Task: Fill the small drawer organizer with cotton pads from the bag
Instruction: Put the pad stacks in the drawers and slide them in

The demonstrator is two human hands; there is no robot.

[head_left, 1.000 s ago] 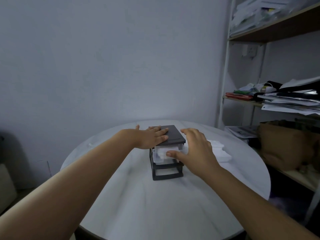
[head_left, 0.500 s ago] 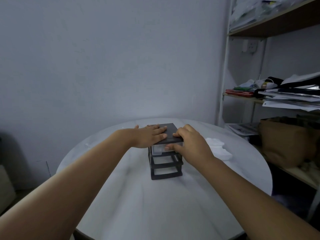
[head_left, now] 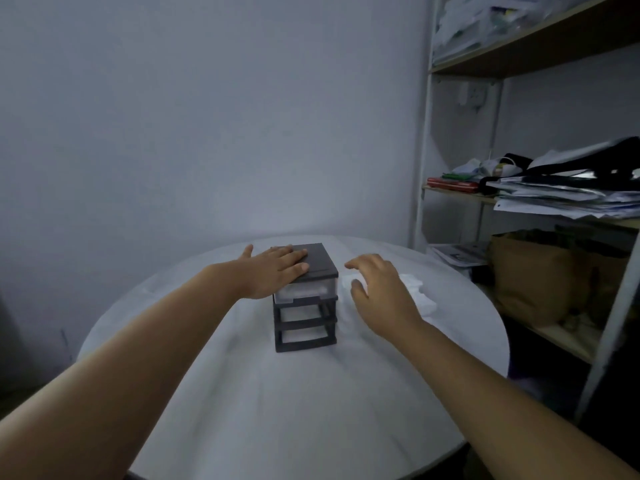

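The top drawer [head_left: 304,291] now sits shut in the organizer [head_left: 304,327], mid-table, seemingly filled. The right hand [head_left: 381,289] has released it and hovers relaxed over the bag [head_left: 424,301] just right. The left hand [head_left: 277,270] lies flat on top.

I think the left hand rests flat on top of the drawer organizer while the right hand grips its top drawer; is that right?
Not quite. The head view shows the right hand off the top drawer, fingers loosely curled, over the white bag of cotton pads beside the drawer organizer. The left hand does rest flat on top of it.
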